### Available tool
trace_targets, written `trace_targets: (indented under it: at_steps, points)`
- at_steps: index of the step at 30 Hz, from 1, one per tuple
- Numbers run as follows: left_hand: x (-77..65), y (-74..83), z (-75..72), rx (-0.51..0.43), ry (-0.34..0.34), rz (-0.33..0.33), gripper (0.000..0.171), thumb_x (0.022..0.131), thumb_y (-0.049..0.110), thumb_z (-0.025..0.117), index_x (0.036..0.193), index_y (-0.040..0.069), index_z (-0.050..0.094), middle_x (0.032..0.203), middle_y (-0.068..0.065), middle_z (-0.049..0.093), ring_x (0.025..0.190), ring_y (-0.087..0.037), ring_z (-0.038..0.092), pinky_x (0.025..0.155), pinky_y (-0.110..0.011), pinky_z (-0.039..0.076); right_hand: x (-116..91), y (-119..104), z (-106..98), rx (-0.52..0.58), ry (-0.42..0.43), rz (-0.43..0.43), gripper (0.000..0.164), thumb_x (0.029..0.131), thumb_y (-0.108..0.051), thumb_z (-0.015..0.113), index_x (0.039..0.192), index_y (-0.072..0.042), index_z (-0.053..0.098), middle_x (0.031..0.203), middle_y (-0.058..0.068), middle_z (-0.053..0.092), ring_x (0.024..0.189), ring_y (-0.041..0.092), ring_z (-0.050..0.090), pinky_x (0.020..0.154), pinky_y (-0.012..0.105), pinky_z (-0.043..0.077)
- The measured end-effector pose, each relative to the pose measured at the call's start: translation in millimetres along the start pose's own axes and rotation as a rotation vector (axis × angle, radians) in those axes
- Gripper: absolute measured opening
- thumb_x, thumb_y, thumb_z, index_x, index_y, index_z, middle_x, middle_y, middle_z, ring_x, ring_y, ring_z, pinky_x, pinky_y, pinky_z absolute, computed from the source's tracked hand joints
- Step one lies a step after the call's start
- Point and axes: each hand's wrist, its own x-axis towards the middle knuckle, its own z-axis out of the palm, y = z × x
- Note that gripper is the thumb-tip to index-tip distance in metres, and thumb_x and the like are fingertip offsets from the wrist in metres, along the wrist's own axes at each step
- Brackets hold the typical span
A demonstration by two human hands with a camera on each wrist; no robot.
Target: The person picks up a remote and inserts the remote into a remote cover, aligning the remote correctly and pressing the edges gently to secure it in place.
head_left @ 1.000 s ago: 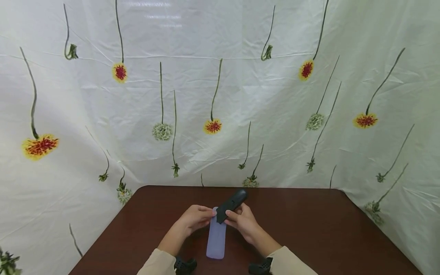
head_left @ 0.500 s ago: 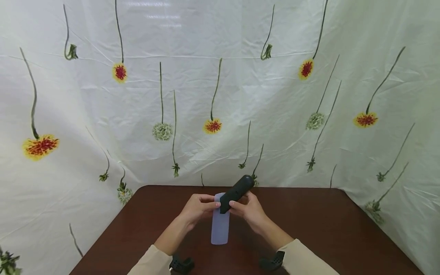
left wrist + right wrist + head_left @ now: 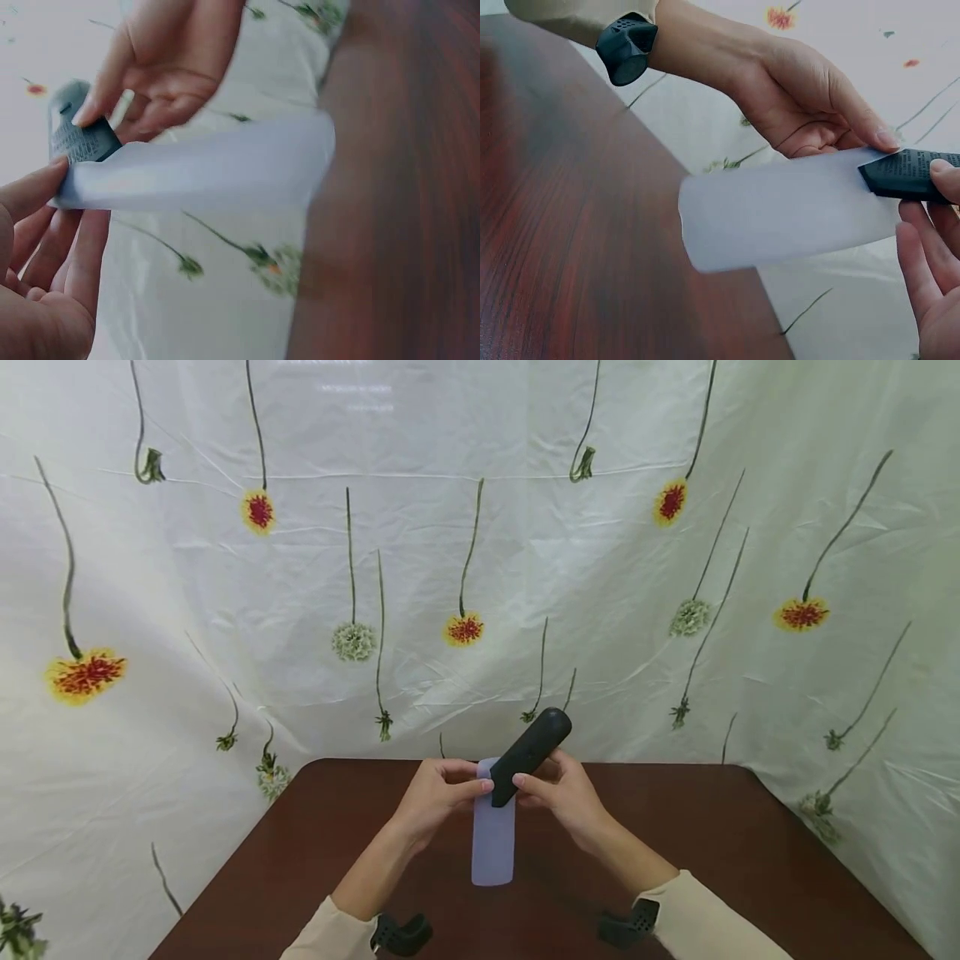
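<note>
A pale violet, translucent flexible sleeve [image 3: 493, 847] hangs down from my left hand [image 3: 441, 800], whose thumb and fingers pinch its upper end. My right hand [image 3: 566, 797] grips a slim black remote control [image 3: 531, 750] with one rounded end, held slantwise. The lower end of the remote overlaps the sleeve's upper part on the side facing me. In the right wrist view small print shows on the remote [image 3: 909, 176], and its angular end lies across the face of the sleeve [image 3: 780, 210]. The left wrist view has the sleeve [image 3: 202, 172] partly covering the remote [image 3: 82, 139].
A dark red-brown table [image 3: 360, 827] lies beneath both hands. Behind it hangs a white cloth [image 3: 420, 677] printed with flowers. Black wrist straps [image 3: 628, 922] sit at both cuffs.
Both hands have risen and shifted a little to the right, carrying the sleeve and the remote with them. The remote's rounded end now reaches above the table's far edge.
</note>
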Motion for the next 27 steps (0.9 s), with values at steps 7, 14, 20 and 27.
trace_targets:
  at_steps: [7, 14, 20, 27]
  points:
    - [-5.0, 21.3, 15.0, -0.006, -0.008, 0.052, 0.026, 0.088, 0.006, 0.082, 0.108, -0.010, 0.075, 0.100, -0.016, 0.075, 0.085, -0.025, 0.074, 0.081, -0.045, 0.060, -7.6, -18.4, -7.8, -0.053, 0.011, -0.050, 0.046, 0.097, -0.011, 0.075, 0.138, -0.002, 0.058, 0.108, 0.017, 0.070, 0.091, 0.031, 0.073, 0.079, 0.041, 0.060]
    - [-4.6, 30.8, 18.7, 0.013, -0.026, 0.093, 0.024, 0.088, 0.006, 0.083, 0.108, -0.006, 0.078, 0.100, -0.015, 0.076, 0.088, -0.026, 0.073, 0.080, -0.044, 0.061, -8.6, -33.5, -11.8, -0.171, -0.056, -0.128, 0.044, 0.100, -0.006, 0.069, 0.139, 0.001, 0.052, 0.111, 0.019, 0.070, 0.093, 0.039, 0.070, 0.077, 0.038, 0.061]
    - [-1.5, 39.0, 20.0, 0.042, -0.026, 0.137, 0.024, 0.087, 0.006, 0.083, 0.108, -0.006, 0.078, 0.100, -0.015, 0.076, 0.087, -0.026, 0.074, 0.075, -0.040, 0.061, -4.2, -46.2, -14.6, -0.276, -0.116, -0.179, 0.043, 0.101, -0.005, 0.067, 0.140, 0.001, 0.050, 0.115, 0.019, 0.068, 0.096, 0.030, 0.070, 0.078, 0.038, 0.061]
    - [-1.0, 40.3, 21.2, 0.051, -0.018, 0.144, 0.025, 0.088, 0.005, 0.082, 0.109, -0.007, 0.077, 0.099, -0.015, 0.076, 0.085, -0.024, 0.072, 0.075, -0.036, 0.061, -4.4, -52.9, -15.2, -0.344, -0.135, -0.183, 0.045, 0.101, -0.005, 0.068, 0.141, 0.001, 0.049, 0.113, 0.019, 0.068, 0.091, 0.030, 0.071, 0.078, 0.039, 0.061]
